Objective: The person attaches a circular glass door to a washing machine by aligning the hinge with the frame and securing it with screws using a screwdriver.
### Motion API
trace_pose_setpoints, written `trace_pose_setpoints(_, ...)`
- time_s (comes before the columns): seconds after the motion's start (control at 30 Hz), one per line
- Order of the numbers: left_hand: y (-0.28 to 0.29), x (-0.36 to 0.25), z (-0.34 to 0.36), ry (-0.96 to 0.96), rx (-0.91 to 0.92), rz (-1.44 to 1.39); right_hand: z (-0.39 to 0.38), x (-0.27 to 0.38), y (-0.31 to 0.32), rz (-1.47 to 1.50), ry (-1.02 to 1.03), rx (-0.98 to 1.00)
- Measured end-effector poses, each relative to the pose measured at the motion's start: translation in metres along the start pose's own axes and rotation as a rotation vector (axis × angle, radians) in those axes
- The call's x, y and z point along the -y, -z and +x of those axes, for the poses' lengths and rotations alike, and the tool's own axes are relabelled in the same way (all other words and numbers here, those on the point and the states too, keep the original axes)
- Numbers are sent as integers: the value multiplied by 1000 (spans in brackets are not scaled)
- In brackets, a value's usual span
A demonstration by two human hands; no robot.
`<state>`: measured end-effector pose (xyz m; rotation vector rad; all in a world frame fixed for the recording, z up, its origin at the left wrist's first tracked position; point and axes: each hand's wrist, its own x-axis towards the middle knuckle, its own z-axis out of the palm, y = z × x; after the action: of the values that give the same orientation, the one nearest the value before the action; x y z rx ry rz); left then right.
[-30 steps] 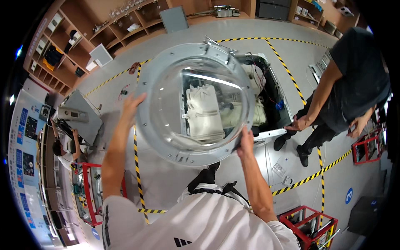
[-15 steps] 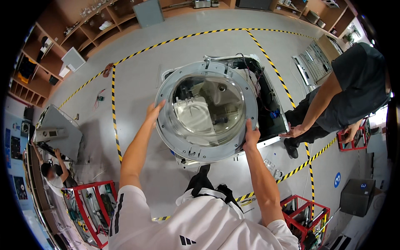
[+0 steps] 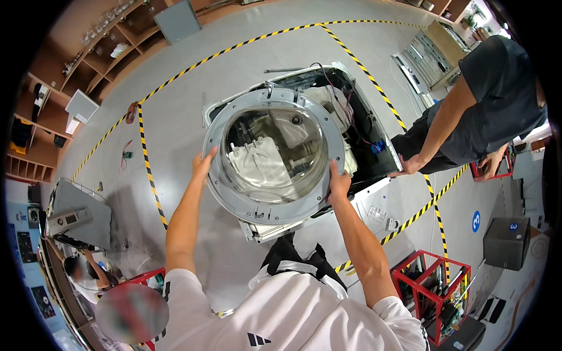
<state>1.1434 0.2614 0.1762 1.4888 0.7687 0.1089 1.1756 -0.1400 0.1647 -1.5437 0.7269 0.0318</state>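
My left hand (image 3: 203, 164) grips the left rim of a round grey door (image 3: 221, 190) with a clear domed glass centre, and my right hand (image 3: 338, 180) grips its right side. The door lies over an opened white appliance cabinet (image 3: 387, 168); whether it rests on it I cannot tell. Pale inner parts show through the glass, and a dark cavity with wires and a blue part (image 3: 377, 146) shows to the right.
A co-worker (image 3: 492, 93) in dark clothes has a hand on the cabinet's right corner. Another person (image 3: 88, 275) works by a grey panel (image 3: 88, 210) at left. A red tool cart (image 3: 433, 263) stands lower right. Yellow-black tape lines (image 3: 146, 158) cross the floor; wooden shelving (image 3: 117, 52) lines the back.
The door has moved lower and flatter over the cabinet, with both my hands still on it. The view has shifted, and more of the cabinet's back edge now shows.
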Motion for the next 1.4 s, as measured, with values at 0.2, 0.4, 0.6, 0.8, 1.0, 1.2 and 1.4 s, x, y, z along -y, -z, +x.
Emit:
trace_pose_setpoints(0.2, 21, 8, 19, 27, -31, 120, -2, 0, -3, -49, -8, 79)
trace_pose_setpoints(0.4, 5, -1, 6, 43, -20, 214, -1, 6, 18, -40, -58, 234)
trace_pose_setpoints(0.6, 7, 11, -24, 71, 119, -145, -17, -1, 74, 10, -83, 282)
trace_pose_setpoints(0.8, 85, 104, -64, 206, -123, -119, -52, -77, 217, 104, -63, 209)
trace_pose_setpoints(1.0, 105, 215, -192, 456, -69, 236, -117, -211, 395, 242, -357, -121)
trace_pose_setpoints(1.2, -31, 263, -396, 488, 808, 1057, -210, -312, 549, 279, -496, -413)
trace_pose_setpoints(1.4, -168, 231, -454, 175, 1093, 1054, -249, -368, 639, 372, -594, -630)
